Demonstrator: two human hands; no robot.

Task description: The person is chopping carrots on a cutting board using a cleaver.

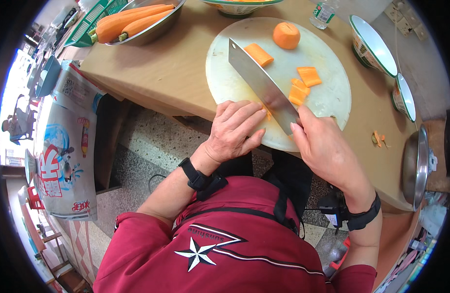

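Observation:
My right hand [322, 146] grips a cleaver [263, 86], whose broad blade slants up and left across a round white cutting board [225, 73]. The handle is hidden in that hand. With curled fingers, my left hand [238, 128] presses on thin carrot slices [268, 112] at the board's near side, just left of the blade. Most of those slices are under the fingers. Right of the blade lie flat carrot pieces [309, 76] and smaller cut ones [297, 94]. Behind it rests a carrot chunk [261, 55], partly covered by the blade. A thick carrot stub [286, 36] stands at the far side.
Whole carrots [133, 22] fill a metal bowl [162, 27] at the back left, beside a green basket [95, 22]. A plastic bottle [324, 14] and white bowls [375, 45] line the right. Peel scraps [378, 139] and a metal basin [415, 168] are near the right edge.

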